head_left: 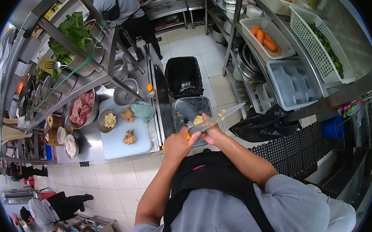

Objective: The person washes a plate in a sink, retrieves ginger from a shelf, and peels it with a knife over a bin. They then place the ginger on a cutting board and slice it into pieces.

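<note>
My left hand (179, 145) is closed around the yellow handle of a kitchen knife (229, 111). The blade points up and to the right, with pale yellow scraps stuck along it. Behind the blade, my right hand (213, 134) grips a piece of ginger (198, 120), partly covered by the knife and fingers. Both hands are over a grey plastic bin (190, 103) with scraps inside. To the left, a white cutting board (128, 149) bears two knobs of unpeeled ginger (129, 137) and a metal bowl of pale peeled pieces (110, 120).
A bowl of raw meat (83, 109), an orange-capped bottle (150, 91) and a teal cloth (143, 111) are on the steel counter. Beyond the grey bin stands a black-lined bin (184, 76). Shelves at right hold a basket of carrots (266, 38). A co-worker (122, 12) stands at the back.
</note>
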`<action>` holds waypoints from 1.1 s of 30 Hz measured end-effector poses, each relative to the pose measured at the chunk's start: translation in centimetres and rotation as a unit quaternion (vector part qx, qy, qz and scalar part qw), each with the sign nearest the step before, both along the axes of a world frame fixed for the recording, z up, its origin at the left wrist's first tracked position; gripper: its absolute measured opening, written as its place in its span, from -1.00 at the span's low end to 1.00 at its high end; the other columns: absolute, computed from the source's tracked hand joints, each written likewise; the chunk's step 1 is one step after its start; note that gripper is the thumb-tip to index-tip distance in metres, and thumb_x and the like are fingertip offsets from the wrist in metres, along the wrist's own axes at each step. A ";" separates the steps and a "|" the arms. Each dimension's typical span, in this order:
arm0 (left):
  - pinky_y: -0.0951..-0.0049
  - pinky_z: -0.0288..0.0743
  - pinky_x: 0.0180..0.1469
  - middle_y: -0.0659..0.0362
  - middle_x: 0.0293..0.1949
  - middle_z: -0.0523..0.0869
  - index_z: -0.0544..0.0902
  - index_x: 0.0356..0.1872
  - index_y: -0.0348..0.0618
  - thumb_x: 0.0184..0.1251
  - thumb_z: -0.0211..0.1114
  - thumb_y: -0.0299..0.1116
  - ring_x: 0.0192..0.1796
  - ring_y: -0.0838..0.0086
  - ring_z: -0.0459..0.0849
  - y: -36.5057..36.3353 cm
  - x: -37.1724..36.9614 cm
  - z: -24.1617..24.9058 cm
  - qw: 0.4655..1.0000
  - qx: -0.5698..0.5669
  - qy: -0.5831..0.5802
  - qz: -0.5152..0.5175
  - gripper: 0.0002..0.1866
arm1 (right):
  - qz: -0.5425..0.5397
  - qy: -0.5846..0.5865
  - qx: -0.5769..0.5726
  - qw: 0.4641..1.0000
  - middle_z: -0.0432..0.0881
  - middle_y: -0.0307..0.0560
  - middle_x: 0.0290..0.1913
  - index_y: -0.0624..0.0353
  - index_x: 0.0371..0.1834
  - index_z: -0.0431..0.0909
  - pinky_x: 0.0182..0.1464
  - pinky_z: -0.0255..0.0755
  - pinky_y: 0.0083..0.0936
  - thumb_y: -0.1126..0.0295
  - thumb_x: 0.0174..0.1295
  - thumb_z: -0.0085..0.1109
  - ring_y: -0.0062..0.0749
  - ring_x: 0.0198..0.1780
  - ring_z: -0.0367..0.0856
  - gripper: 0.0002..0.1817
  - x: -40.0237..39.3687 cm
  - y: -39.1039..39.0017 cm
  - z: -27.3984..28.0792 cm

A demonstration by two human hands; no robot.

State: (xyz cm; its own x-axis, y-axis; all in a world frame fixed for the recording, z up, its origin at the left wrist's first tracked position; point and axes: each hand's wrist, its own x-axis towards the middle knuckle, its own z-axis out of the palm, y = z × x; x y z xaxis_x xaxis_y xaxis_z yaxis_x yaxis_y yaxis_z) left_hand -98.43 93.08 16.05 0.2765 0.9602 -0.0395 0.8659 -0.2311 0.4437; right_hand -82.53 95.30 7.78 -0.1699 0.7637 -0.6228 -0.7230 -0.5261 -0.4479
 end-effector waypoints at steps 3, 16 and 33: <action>-0.06 0.50 -0.43 -0.06 -0.60 0.66 0.57 -0.39 -0.08 0.34 0.12 0.34 -0.46 -0.09 0.70 0.0 0.1 0.0 1.000 0.020 0.015 -0.001 -0.40 | -0.002 -0.023 -0.007 1.000 0.46 -0.25 -0.46 -0.01 -0.30 0.42 -0.56 0.23 -0.53 -0.02 0.54 -0.16 -0.52 -0.55 0.39 -0.62 0.1 0.0 -0.2; -0.09 0.52 -0.28 -0.17 -0.48 0.70 0.60 -0.39 -0.12 0.39 0.07 0.32 -0.30 -0.18 0.70 1.4 -2.4 -0.9 0.996 -0.062 -0.011 0.064 -0.38 | 0.043 -0.130 0.085 0.987 0.43 -0.19 -0.51 0.10 -0.20 0.38 -0.71 0.03 -0.62 0.17 0.56 -0.24 -0.57 -0.66 0.32 -0.72 2.7 0.0 2.0; -0.04 0.47 -0.26 -0.18 -0.46 0.67 0.58 -0.39 -0.21 0.47 0.06 0.22 -0.27 -0.19 0.67 1.8 -0.7 -2.2 0.987 -0.088 -0.095 0.096 -0.40 | 0.027 0.141 -0.023 0.989 0.59 -0.21 -0.42 0.01 -0.29 0.51 -0.49 0.39 -0.60 -0.31 0.40 -0.06 -0.49 -0.53 0.49 -0.43 3.0 1.6 1.0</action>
